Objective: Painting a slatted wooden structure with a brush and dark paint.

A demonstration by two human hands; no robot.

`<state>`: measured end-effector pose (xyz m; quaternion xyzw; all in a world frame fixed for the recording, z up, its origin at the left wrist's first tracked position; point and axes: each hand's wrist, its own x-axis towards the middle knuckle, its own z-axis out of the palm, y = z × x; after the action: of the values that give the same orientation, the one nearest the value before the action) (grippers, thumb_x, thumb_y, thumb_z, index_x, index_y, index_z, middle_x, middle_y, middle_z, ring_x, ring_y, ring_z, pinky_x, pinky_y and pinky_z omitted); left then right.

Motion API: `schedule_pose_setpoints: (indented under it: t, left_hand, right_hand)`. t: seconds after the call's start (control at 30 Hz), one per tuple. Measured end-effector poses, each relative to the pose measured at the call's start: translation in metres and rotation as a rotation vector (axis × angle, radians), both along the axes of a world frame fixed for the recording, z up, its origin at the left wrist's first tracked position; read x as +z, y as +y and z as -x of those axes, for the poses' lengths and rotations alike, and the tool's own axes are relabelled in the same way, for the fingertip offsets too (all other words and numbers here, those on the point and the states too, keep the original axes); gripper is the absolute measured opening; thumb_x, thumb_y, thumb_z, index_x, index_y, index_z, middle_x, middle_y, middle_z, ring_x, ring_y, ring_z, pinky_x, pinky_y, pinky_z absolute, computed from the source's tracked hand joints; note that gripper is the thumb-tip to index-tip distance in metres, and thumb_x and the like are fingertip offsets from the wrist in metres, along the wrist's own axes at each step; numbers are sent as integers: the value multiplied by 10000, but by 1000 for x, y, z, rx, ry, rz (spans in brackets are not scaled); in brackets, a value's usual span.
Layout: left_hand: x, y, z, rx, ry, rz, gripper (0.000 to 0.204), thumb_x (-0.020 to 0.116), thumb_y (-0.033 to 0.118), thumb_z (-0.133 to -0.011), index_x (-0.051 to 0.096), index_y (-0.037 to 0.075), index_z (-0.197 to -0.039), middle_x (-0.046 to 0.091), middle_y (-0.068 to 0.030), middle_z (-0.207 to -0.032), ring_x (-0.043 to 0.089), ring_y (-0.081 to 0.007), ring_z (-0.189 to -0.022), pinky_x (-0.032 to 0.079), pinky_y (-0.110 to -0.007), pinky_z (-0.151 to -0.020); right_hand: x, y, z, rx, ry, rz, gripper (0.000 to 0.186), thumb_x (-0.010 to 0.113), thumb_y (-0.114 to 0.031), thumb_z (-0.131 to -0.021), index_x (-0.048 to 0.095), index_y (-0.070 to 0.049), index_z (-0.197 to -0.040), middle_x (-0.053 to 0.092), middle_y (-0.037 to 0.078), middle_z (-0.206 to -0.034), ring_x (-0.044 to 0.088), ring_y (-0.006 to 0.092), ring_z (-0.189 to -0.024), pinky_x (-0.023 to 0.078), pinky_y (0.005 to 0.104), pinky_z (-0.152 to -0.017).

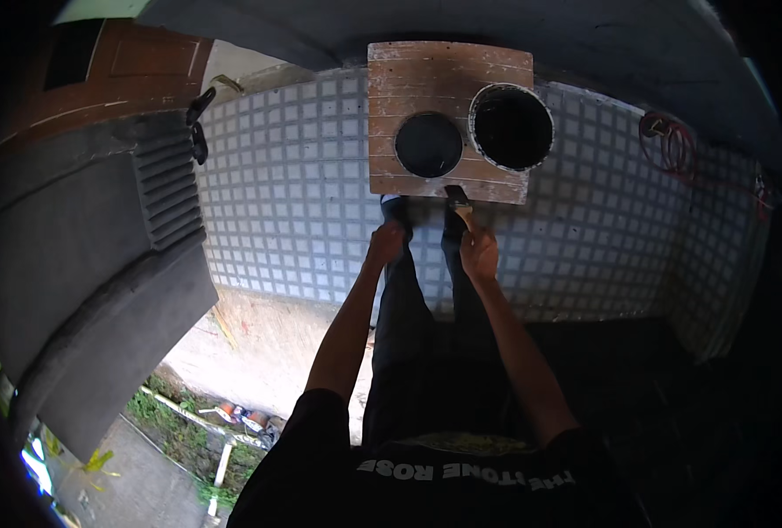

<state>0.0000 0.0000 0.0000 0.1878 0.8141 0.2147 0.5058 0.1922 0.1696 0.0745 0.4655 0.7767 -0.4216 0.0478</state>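
My right hand (pixel 479 255) grips the handle of a paintbrush (pixel 459 201), its dark bristles pointing forward at the near edge of a worn wooden board (pixel 422 79). My left hand (pixel 386 239) is closed in front of my leg, left of the brush; whether anything is in it is hidden. On the board stand a round container with a dark grey surface (pixel 428 144) at the left and a larger bucket with a dark inside and pale, smeared rim (pixel 511 128) at the right.
Grey checked tiles (pixel 277 176) surround the board, with a dark wall (pixel 611 44) behind. A coiled red hose (pixel 664 145) lies at the right. Dark footwear (pixel 200 132) sits by the brown door (pixel 136 62). Dark panels (pixel 74 229) are at the left, plants (pixel 171 396) below.
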Motion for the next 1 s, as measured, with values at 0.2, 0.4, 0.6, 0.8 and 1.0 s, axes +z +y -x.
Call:
schedule_pose_setpoints:
  t: [0.2,0.4,0.6,0.8,1.0]
  left_hand:
    - [-36,68,59,-4,53,-71,453,562,282,-906,606,-3,-1255,649,-272,-1187,627,-411,-1123,482,-463,-965]
    - [-91,66,73,250,-112,-10,519,585,216,-925,470,31,-1397,665,-170,-1217,695,-271,-1009,548,-389,-856]
    - [-88,72,61,287,-257,-43,485,581,176,-953,437,64,-1402,662,-116,-1161,690,-200,-973,557,-343,-809]
    - [-94,68,72,215,-219,-82,419,585,188,-953,471,59,-1336,669,-104,-1129,684,-196,-996,554,-331,-806]
    - [-89,76,81,254,-368,-13,317,581,191,-964,563,71,-1257,681,-87,-1087,688,-174,-973,549,-321,-802]
  right_hand:
    - [-28,-45,78,-116,155,-222,478,552,-29,-962,492,-98,-1431,524,214,-1009,607,393,-838,515,473,-710]
    - [-57,-70,115,-190,87,-274,545,554,11,-947,448,-112,-1468,520,231,-1045,596,385,-853,516,458,-712]
    - [-77,-74,106,-221,23,-262,533,550,27,-937,484,-76,-1456,531,213,-1057,595,345,-886,503,429,-760]
    - [-68,-73,100,-505,193,-46,425,548,-108,-999,540,-51,-1420,563,102,-951,551,172,-742,474,329,-636]
    - [-59,-68,107,-1109,514,648,453,557,-291,-1036,546,-17,-1397,559,-18,-836,349,-12,-507,249,163,-414]
